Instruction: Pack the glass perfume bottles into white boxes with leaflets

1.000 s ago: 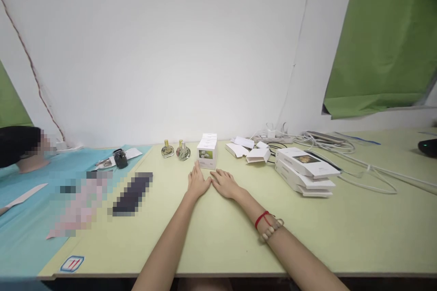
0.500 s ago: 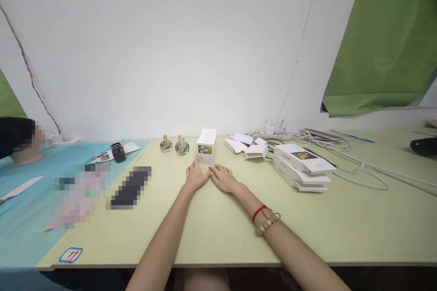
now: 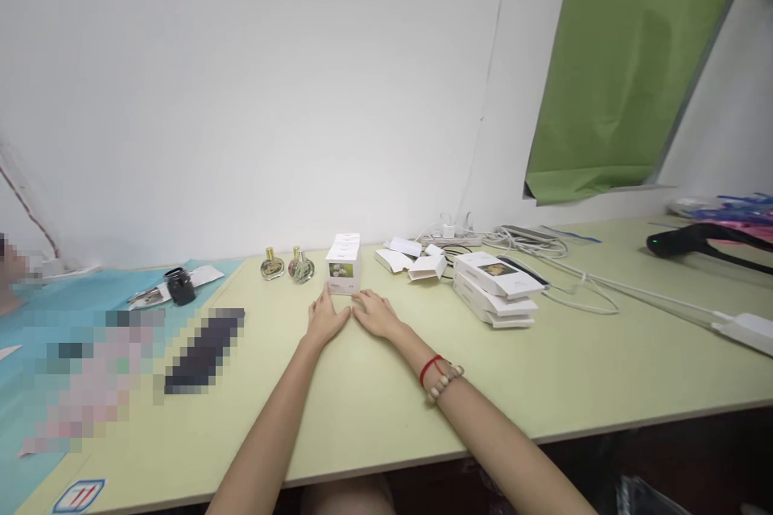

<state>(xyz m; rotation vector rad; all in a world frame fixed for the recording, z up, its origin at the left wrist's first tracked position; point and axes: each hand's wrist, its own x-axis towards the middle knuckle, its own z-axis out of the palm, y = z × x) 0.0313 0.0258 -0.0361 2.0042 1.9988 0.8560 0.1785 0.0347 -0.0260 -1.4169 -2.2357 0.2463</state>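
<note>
A row of white cartons (image 3: 343,284) stands one behind another on the table, the front one bearing a picture of white flowers. My left hand (image 3: 326,320) lies at the front left corner, its pointing finger up against the box. Just to the right, my right hand (image 3: 375,312) rests low on the table with its fingers stretched toward the box's front right corner. Both hands are open and grip nothing; their thumbs nearly meet. Left of the cartons stand a round glass perfume bottle (image 3: 272,266) with a gold cap and further similar bottles (image 3: 300,268).
Flattened white cartons (image 3: 495,283) are stacked at the right, with opened carton pieces (image 3: 427,265) behind them. White cables (image 3: 580,280) and a power strip (image 3: 450,240) run along the wall. At left, a dark jar (image 3: 179,286) stands on a blue cloth (image 3: 18,394); another person's head shows partly.
My view has turned to the right, so everything appears shifted left and more of the table's right side shows. Both hands stay at the front of the cartons.
</note>
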